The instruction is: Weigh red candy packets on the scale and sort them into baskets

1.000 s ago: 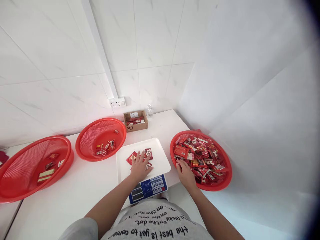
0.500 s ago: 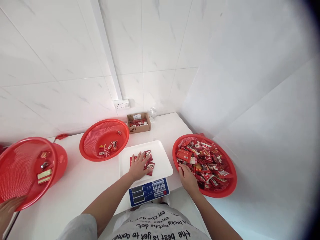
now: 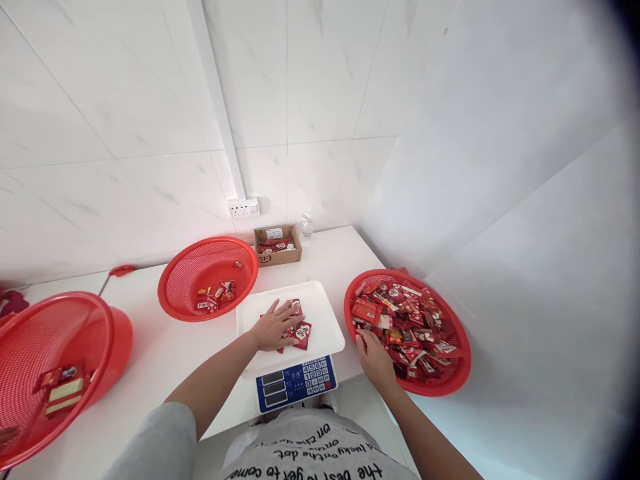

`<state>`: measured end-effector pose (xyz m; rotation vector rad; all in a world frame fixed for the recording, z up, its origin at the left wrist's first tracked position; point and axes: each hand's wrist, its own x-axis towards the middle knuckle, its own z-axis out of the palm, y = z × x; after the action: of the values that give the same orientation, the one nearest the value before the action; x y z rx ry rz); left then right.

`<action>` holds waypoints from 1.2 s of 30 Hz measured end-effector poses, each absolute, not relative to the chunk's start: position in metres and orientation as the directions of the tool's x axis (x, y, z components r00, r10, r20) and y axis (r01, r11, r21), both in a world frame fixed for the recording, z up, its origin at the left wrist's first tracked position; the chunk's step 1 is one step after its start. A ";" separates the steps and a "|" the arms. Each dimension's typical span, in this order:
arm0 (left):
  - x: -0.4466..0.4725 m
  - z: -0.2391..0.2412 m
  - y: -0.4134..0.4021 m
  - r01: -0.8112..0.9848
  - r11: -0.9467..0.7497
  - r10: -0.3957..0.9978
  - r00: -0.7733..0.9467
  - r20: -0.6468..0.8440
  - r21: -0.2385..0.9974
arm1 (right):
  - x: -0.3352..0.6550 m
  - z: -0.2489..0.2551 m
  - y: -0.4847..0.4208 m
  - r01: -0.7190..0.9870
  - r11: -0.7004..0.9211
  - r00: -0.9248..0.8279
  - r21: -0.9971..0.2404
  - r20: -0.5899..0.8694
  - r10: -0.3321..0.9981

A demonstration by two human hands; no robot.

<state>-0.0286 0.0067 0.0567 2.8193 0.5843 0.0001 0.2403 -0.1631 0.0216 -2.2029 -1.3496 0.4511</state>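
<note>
My left hand (image 3: 274, 328) lies with fingers spread on several small red packets (image 3: 303, 335), partly covering them. These packets rest on the white tray (image 3: 325, 313) of a digital scale with a blue keypad panel (image 3: 296, 383). At the near left edge of a red plastic basket (image 3: 466, 370), my right hand (image 3: 375, 360) has its fingers bent over the rim and closed on it. A heap of red-wrapped packets (image 3: 415, 320) fills much of that basket.
Left of the scale stands a second red basket (image 3: 173, 293) with a few packets. Farther left, another red basket (image 3: 107, 373) is tilted, a person's hand (image 3: 7, 435) at its side. A cardboard box (image 3: 280, 259) of packets and a clear plastic bottle (image 3: 306, 230) stand by the wall.
My left hand has shifted slightly over the packets, and they have moved a little under it. The far-left basket has moved left and nearer. My right hand stays at its basket's rim.
</note>
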 end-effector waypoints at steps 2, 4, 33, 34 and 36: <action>-0.023 0.052 0.003 0.430 -0.865 0.434 0.900 -0.044 0.260 | 0.240 0.022 -0.163 0.721 -0.376 0.446 -0.582 -0.025 0.894; -0.017 0.047 -0.004 0.509 -0.817 0.523 0.852 -0.024 0.272 | 0.240 0.023 -0.163 0.721 -0.380 0.444 -0.579 -0.035 0.895; 0.014 0.049 -0.034 0.752 -0.625 0.774 0.633 0.035 0.211 | 0.239 0.027 -0.164 0.702 -0.404 0.454 -0.587 -0.068 0.888; 0.015 0.052 -0.033 0.739 -0.640 0.761 0.647 0.041 0.212 | 0.239 0.028 -0.163 0.699 -0.412 0.457 -0.584 -0.079 0.886; 0.013 0.060 -0.029 0.665 -0.715 0.688 0.724 0.048 0.215 | 0.238 0.030 -0.164 0.696 -0.421 0.459 -0.582 -0.090 0.884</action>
<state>0.0131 -0.0285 0.0598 2.7453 1.0873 0.1854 0.2381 -0.1636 0.0299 -2.2437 -1.3193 0.5365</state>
